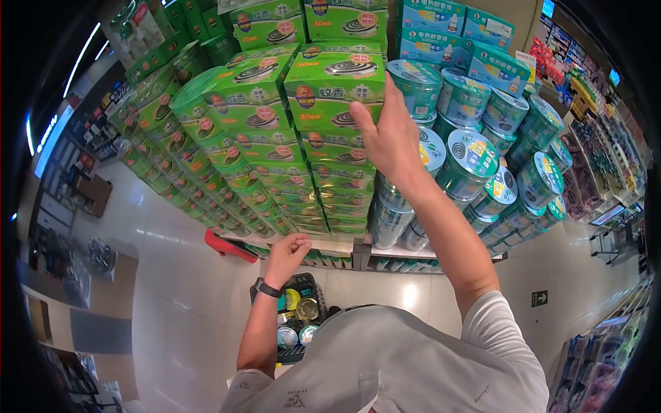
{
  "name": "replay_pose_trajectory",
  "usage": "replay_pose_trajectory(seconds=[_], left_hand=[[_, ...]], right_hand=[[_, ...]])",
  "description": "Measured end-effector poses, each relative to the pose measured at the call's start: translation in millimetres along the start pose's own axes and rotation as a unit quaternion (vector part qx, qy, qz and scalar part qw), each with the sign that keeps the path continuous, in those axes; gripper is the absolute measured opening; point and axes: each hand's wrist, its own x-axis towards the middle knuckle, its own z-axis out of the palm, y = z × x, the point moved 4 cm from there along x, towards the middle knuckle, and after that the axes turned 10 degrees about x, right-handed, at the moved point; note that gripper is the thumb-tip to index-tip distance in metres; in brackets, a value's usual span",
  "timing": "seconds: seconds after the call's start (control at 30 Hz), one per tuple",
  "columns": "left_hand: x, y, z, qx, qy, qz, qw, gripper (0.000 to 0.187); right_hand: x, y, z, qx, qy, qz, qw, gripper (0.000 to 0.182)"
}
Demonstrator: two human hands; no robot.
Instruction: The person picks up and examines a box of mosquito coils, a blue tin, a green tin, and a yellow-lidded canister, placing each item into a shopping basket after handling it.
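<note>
My right hand (391, 138) grips the right front corner of a green mosquito coil box (335, 84) on top of a tall stack. The thumb presses on its front face and the fingers go round its right side, partly hidden. A second green mosquito coil box (251, 89) sits just to the left, with more boxes behind and below. Low down, in front of the stack's foot near the shelf edge (332, 246), my left hand (289, 249) is closed with its fingers curled. No object shows in it, and a dark band is on the wrist.
Teal cylindrical tubs (470, 155) are piled to the right, below blue boxes (430, 48). Green round tubs (196, 96) stand in columns on the left. A dark basket (319, 282) holding several tubs stands on the floor by my body. A red object (231, 246) juts from the shelf base.
</note>
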Motion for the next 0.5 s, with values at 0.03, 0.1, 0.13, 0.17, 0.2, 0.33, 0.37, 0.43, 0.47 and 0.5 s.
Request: replay_pose_trajectory(seconds=[0.03,0.1,0.13,0.17,0.2,0.33,0.37,0.43,0.47,0.5], left_hand=[[-7,-14,3,-0.018,-0.008,-0.013,1.000,0.026],[-20,-37,7,-0.025,-0.015,-0.032,0.999,0.027],[-26,-46,10,-0.028,-0.024,-0.046,0.998,0.027],[-33,-55,12,-0.030,-0.034,-0.061,0.997,0.028],[-38,-66,15,-0.027,-0.040,-0.061,0.997,0.028],[-59,-88,19,0.006,-0.052,-0.096,0.994,0.029],[-63,-95,19,0.005,-0.053,-0.095,0.994,0.029],[-67,-116,21,0.018,-0.066,-0.119,0.991,0.030],[-70,-125,22,0.018,-0.067,-0.118,0.991,0.030],[-73,-131,23,0.006,-0.065,-0.127,0.990,0.031]], right_hand=[[0,2,2,0.000,0.007,-0.005,1.000,0.073],[-1,3,3,0.001,0.013,-0.010,1.000,0.073],[-1,2,4,0.012,0.011,-0.007,1.000,0.074],[-2,2,4,0.022,0.009,-0.003,1.000,0.074],[-2,3,5,0.022,0.008,-0.003,1.000,0.074],[-2,8,4,0.032,0.003,-0.001,0.999,0.079],[-2,9,4,0.036,0.000,0.000,0.999,0.081],[-3,8,2,0.039,-0.005,0.001,0.999,0.083],[-3,8,1,0.045,-0.009,0.003,0.999,0.084],[-4,9,0,0.045,-0.009,0.003,0.999,0.084]])
